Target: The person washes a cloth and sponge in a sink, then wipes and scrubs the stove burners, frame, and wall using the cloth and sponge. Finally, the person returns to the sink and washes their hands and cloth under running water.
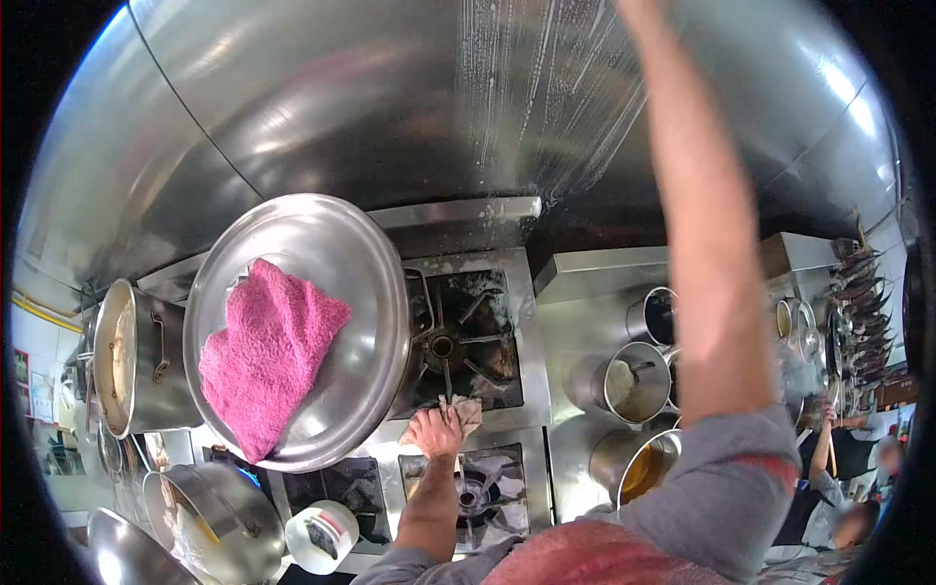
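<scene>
My left hand [434,432] presses down on the steel strip between two burners, its fingers closed over a crumpled beige cloth [466,413]. Just above it is a black burner grate [444,346]; another grate [478,492] lies below, partly behind my forearm. My right arm [707,224] stretches up across the view toward the steel wall [390,107], and the hand itself is cut off by the top edge. White soapy streaks [546,88] run down the wall left of that arm.
A large round steel lid [366,244] with a pink towel [273,351] on it covers the left side. Around it stand a tall pot [168,341], a wide pot [239,517] and a white tub [322,536]. Several pots [634,380] stand right. Other people [838,487] are at far right.
</scene>
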Available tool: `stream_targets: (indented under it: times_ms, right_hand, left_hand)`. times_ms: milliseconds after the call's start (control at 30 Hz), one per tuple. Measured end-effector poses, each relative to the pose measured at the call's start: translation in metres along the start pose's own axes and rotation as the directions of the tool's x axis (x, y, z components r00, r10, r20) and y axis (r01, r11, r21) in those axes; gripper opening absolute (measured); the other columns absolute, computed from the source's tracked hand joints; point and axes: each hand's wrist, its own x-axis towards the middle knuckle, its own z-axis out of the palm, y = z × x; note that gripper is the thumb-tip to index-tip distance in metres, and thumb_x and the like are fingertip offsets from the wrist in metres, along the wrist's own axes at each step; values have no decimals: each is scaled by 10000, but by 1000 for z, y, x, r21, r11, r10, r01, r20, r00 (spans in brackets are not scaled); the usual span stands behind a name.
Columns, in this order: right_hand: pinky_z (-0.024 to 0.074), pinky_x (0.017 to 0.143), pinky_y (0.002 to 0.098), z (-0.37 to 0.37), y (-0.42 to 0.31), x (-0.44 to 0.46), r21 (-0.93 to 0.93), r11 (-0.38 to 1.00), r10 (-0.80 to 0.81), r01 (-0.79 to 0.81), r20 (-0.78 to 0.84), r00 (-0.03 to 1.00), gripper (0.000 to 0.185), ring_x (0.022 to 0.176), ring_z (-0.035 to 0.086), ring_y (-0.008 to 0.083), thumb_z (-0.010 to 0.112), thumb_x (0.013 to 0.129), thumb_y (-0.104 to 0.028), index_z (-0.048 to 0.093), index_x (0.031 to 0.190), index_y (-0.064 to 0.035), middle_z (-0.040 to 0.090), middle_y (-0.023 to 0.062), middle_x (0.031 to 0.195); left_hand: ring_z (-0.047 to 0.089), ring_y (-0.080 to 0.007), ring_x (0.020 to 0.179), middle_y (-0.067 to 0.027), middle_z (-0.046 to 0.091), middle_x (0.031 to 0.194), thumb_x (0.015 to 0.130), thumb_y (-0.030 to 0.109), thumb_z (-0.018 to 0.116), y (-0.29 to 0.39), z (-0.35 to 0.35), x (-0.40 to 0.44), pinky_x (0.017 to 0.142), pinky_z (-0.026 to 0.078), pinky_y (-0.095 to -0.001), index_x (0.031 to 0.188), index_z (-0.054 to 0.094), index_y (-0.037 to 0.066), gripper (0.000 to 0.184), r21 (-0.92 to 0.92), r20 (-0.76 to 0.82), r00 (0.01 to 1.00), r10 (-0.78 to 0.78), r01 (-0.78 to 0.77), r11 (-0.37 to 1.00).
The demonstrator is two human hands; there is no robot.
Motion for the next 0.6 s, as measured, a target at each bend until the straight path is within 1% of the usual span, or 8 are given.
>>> stream_targets:
  times_ms: [100, 167, 200, 267, 333, 433, 567, 600]
  right_hand:
    - [256, 1066, 434, 76, 97, -160, -374, 906, -10, -198, -487, 873, 569, 1310, 245, 365, 412, 894, -151, 188, 1400, -19, 225, 248, 1418]
    - [200, 1097, 447, 122, 116, -227, 323, 813, 583, -485, -453, 675, 570, 1337, 189, 352, 366, 915, -115, 102, 1413, -33, 142, 251, 1442]
    - [173, 1113, 464, 141, 119, -253, 270, 633, 754, -725, -426, 500, 602, 1340, 184, 348, 366, 915, -65, 45, 1424, -70, 108, 256, 1445]
    - [202, 1107, 457, 168, 82, -267, 736, 243, 968, -632, -222, 114, 520, 1311, 249, 354, 336, 924, -86, 111, 1388, -14, 161, 249, 1428]
    - [366, 1024, 421, 200, 67, -275, 739, 145, 989, -658, -94, 112, 444, 1212, 405, 344, 349, 929, -125, 201, 1325, 10, 292, 238, 1364]
    - [553, 678, 286, 165, 15, -248, 881, -411, 894, -236, 440, 84, 468, 927, 579, 253, 437, 931, -283, 301, 1233, 47, 475, 197, 1177]
    - [475, 878, 372, 123, 51, -204, 935, -98, 793, -340, 280, 540, 520, 1011, 544, 251, 385, 944, -340, 336, 1256, 73, 499, 193, 1176]
    - [458, 899, 393, 114, 50, -189, 914, -52, 816, -402, 271, 511, 455, 1022, 542, 255, 387, 928, -257, 363, 1242, 72, 513, 193, 1161]
  left_hand:
    - [461, -371, 932, -146, 517, 948, 812, 390, 545, 1, 5, 1, 823, 310, -503, 833, 551, 73, 319, 8, -12, 1000, -5, 5, 1000]
    - [463, -369, 939, -143, 520, 951, 811, 387, 546, -1, 4, -1, 835, 307, -501, 838, 550, 76, 313, -1, -15, 1000, -6, 6, 1000]
    - [450, -353, 920, -127, 513, 924, 799, 369, 567, -3, 7, -1, 799, 308, -499, 807, 544, 82, 289, 27, -64, 997, 34, -32, 999]
    - [454, -350, 902, -127, 510, 906, 795, 362, 573, -3, 6, 0, 801, 302, -497, 807, 543, 82, 282, 37, -66, 997, 50, -48, 998]
    - [454, -348, 894, -127, 507, 893, 806, 357, 564, 0, 5, 0, 804, 298, -494, 807, 543, 79, 279, 31, -81, 995, 56, -54, 998]
    - [458, -347, 899, -125, 515, 909, 815, 357, 555, -1, 7, -1, 793, 304, -489, 817, 548, 83, 274, 14, -65, 997, 36, -36, 999]
    - [464, -340, 872, -120, 512, 896, 813, 360, 560, -5, 8, 1, 759, 313, -479, 813, 543, 92, 269, 18, -114, 992, 61, -59, 998]
    - [468, -338, 867, -118, 511, 893, 811, 360, 562, -4, 7, 1, 753, 315, -475, 810, 542, 95, 266, 2, -113, 992, 63, -64, 998]
